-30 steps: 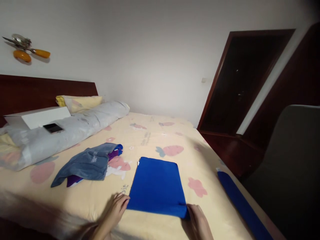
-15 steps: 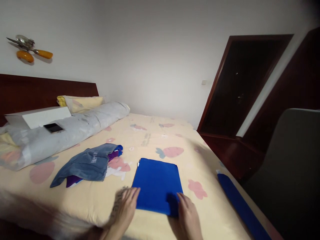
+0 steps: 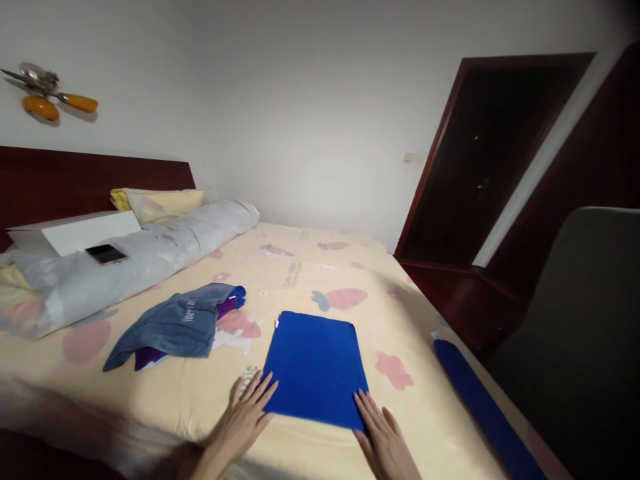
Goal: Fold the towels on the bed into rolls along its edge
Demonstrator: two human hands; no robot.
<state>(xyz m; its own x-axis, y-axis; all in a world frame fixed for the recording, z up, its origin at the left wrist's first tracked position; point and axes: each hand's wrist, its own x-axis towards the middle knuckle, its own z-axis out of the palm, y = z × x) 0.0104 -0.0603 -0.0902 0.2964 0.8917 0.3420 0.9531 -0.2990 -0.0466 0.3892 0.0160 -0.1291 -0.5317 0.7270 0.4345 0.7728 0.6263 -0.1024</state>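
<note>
Blue folded cloth flat on the patterned bed, near side, small white tag at its far left corner. Left hand palm down, fingers spread, tips on the cloth's near left edge. Right hand palm down at the near right corner, fingers slightly parted. Rumpled grey-blue garment to the left, purple fabric showing beneath. Long blue strip along the right edge.

Long blue cloth — cut by bottom edge; purple cloth — partly hidden
</note>
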